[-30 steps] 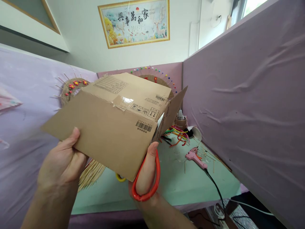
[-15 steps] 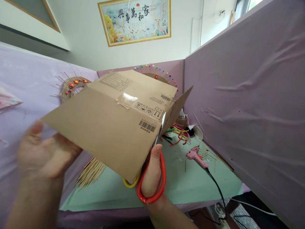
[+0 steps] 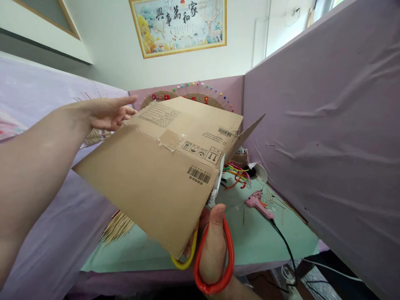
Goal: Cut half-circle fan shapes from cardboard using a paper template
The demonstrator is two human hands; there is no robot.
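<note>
A brown cardboard box piece (image 3: 150, 179) with printed symbols, barcodes and a strip of clear tape is held up at a tilt above the table. In my right hand (image 3: 213, 246) are scissors (image 3: 229, 258) with one red and one yellow handle loop. My thumb passes through the red loop, and the blades run into the slit between the large panel and a flap on the right. My left hand (image 3: 114, 113) is at the upper left edge of the cardboard, thumb stretched out and fingers loosely bent, not closed on it.
A pink glue gun (image 3: 258, 204) with a black cord lies on the green table. Behind it are colourful pipe cleaners (image 3: 239, 175) and a tipped white cup (image 3: 260, 173). Bamboo sticks (image 3: 117, 227) lie at left. Decorated rings stand by the back partition; a purple partition (image 3: 328, 125) rises at right.
My left hand has left the cardboard's lower left corner and moved up to its upper left edge. The scissors and cardboard have shifted slightly right and down.
</note>
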